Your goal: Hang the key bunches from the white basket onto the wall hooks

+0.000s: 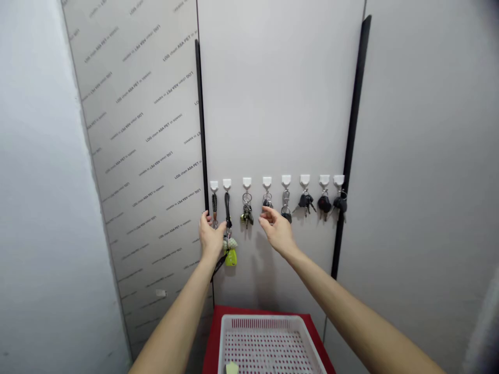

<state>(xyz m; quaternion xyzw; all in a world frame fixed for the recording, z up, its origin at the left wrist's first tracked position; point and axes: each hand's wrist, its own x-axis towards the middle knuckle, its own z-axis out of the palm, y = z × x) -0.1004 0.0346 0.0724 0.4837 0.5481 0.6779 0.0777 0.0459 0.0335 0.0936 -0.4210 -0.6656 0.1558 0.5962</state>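
My left hand (211, 239) is raised to the wall at the leftmost key strap (214, 203), its thumb and fingers apart on either side of the strap's lower end. Whatever hangs below that strap is mostly hidden by the hand. Just right of it hangs a black strap (228, 208) with a yellow-green tag (231, 257) and a small bow. My right hand (279, 231) is at the fourth bunch of keys (267, 200), thumb and forefinger slightly apart, partly covering it. Between my hands a bunch of brass and dark keys (247, 214) hangs from its ring.
Several white hooks (286, 180) run in a row across the pale panel, with more black-headed keys (324, 203) on the right. Black vertical strips (355, 114) flank the panel. Below, a white perforated basket (265, 321) stands on a red surface (210, 343), with a pale yellow piece (232, 368) inside.
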